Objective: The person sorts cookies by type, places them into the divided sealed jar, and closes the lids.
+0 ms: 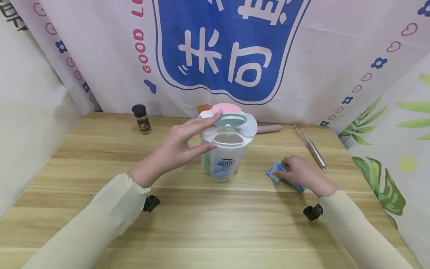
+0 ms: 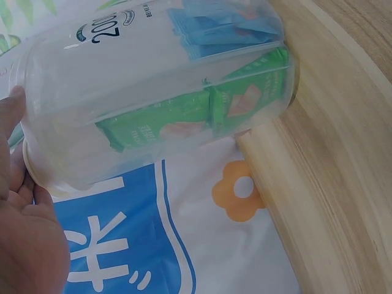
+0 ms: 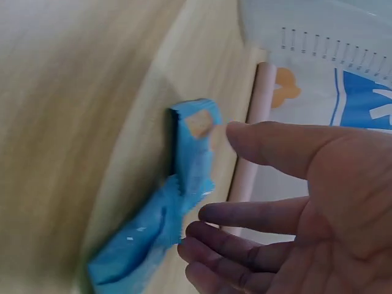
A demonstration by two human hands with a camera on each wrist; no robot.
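A clear storage container [image 1: 223, 160] marked 2000 stands on the table, its green flap [image 1: 231, 120] raised over one opening. My left hand [image 1: 178, 144] rests at its top, a fingertip by the flap and the thumb at the rim. In the left wrist view, green packets [image 2: 162, 119] and blue packets [image 2: 226, 30] lie inside separate compartments. Two small blue packets [image 3: 196, 141] lie on the table right of the container. Over them is my right hand [image 1: 304, 173]; in the right wrist view its thumb and fingers are apart, beside the packets.
Behind the container lies a pinkish rod [image 1: 270, 129]. A whisk [image 1: 312, 147] is at the back right, and a black-capped jar [image 1: 142, 119] at the back left. A printed cloth [image 1: 315, 56] hangs along the table's back edge.
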